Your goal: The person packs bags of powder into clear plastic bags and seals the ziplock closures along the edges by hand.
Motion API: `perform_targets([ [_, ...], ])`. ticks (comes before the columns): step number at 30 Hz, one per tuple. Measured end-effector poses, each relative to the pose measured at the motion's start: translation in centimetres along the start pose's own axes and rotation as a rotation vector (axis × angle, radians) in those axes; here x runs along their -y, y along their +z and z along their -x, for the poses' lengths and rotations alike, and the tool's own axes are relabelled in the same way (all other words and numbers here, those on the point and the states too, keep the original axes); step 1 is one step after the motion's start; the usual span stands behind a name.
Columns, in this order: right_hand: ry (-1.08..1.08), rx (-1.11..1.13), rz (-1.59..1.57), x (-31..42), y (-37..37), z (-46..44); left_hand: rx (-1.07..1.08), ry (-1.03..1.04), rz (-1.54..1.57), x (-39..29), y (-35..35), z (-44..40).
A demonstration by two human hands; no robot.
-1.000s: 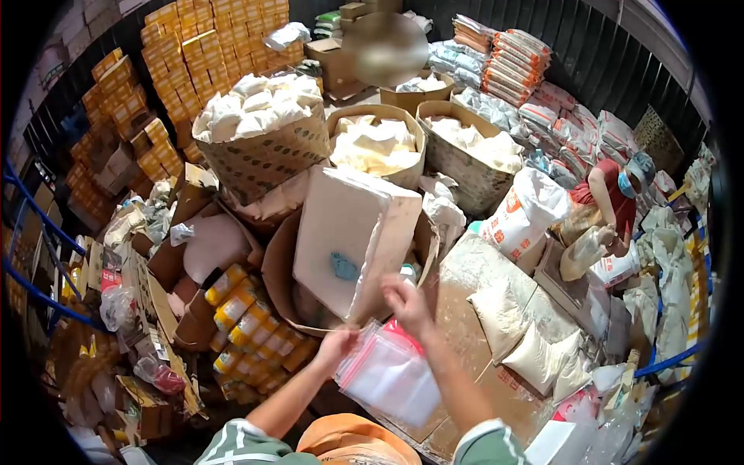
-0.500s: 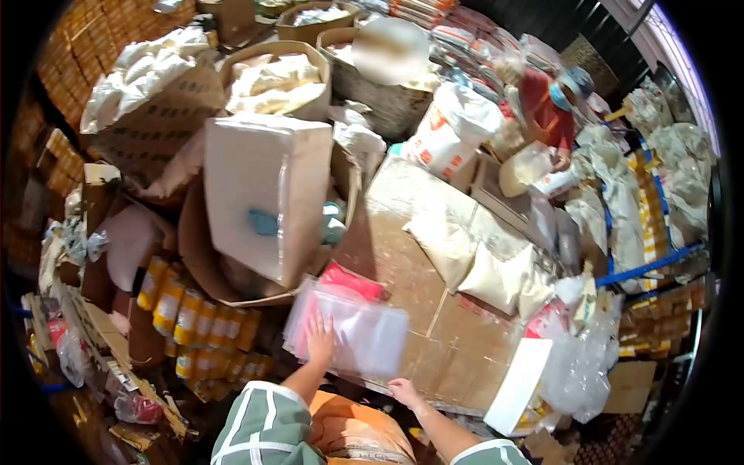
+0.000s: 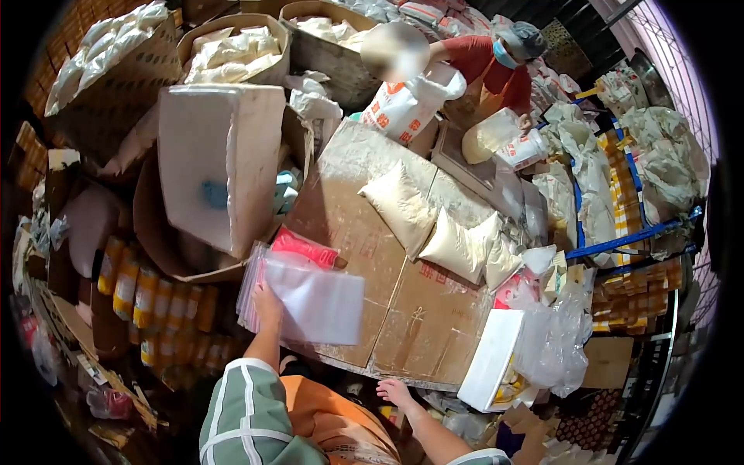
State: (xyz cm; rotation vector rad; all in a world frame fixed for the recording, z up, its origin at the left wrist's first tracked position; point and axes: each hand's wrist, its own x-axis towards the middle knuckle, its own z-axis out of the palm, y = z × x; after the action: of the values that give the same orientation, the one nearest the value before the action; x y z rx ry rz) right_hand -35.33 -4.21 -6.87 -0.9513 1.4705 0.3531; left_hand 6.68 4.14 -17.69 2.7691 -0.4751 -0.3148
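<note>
A stack of clear plastic bags lies at the near left corner of the cardboard-covered table. My left hand is at the stack's left side, its fingers drawn together at the edge of the upper bags; their tips are partly hidden. A red packet lies just behind the stack, partly under it. Below the table's front edge, my right hand hangs with its fingers apart and nothing in them. Filled cream-coloured bags rest farther back on the table.
A tall white foam board stands in a round carton on the left, near yellow-labelled packs. At the right front sits a white foam box. Across the table a co-worker holds a plastic container beside a large white sack.
My view has shifted, moving the table leftward in the picture. My left hand's fingers, spread flat on the bags before, are now closer together. My right hand's fingers have opened out.
</note>
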Motion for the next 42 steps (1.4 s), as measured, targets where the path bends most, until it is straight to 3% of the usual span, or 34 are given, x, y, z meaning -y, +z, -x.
perform_targets([
  [2,0.021,-0.018,-0.032,-1.9,-1.2,0.2,0.061,-0.083,0.060,1.6,0.9,-0.2],
  [4,-0.040,-0.008,-0.116,-3.8,-2.6,0.4,-0.051,-0.245,0.155,1.4,-0.7,0.0],
  [6,-0.016,-0.039,-0.126,-4.0,-3.3,1.2,-0.132,-0.178,0.410,2.9,-0.2,-0.2],
  [10,-0.050,-0.035,-0.124,-3.3,-3.9,2.2,-0.218,-0.065,0.589,3.5,-0.7,-0.8],
  [12,-0.052,-0.019,-0.113,-2.5,-4.0,1.4,0.431,-0.318,1.145,2.8,-3.6,0.6],
  [14,-0.134,-0.016,-0.152,-0.7,-3.2,1.2,0.613,-0.317,1.283,1.1,-6.0,2.8],
  [16,-0.348,0.002,-0.174,2.2,-1.8,1.6,0.699,-0.385,1.439,-2.8,-10.7,6.9],
  [20,-0.790,0.163,-0.200,10.6,2.3,7.9,0.890,-0.206,1.565,-8.1,-16.0,15.1],
  [22,-1.161,0.076,-0.040,12.6,3.9,10.4,0.930,-0.103,1.599,-9.7,-16.7,18.4],
  [27,-1.151,0.040,0.092,13.3,4.2,19.4,0.882,-0.100,1.680,-12.6,-20.9,25.0],
  [29,-1.285,0.001,0.212,12.2,3.7,20.3,0.875,-0.086,1.649,-11.7,-20.5,26.0],
  [32,-1.229,0.063,0.363,10.5,3.2,20.4,0.854,-0.073,1.609,-12.0,-23.0,27.9],
  [36,-1.261,0.090,0.307,8.9,3.3,21.3,0.765,0.092,1.319,-11.8,-24.6,29.0],
  [40,-1.233,-0.085,0.340,8.2,3.4,23.9,0.884,0.110,1.279,-11.4,-25.3,28.4],
  [42,-1.216,-0.071,0.309,8.0,3.7,24.5,0.959,0.155,1.323,-11.1,-25.5,28.1],
])
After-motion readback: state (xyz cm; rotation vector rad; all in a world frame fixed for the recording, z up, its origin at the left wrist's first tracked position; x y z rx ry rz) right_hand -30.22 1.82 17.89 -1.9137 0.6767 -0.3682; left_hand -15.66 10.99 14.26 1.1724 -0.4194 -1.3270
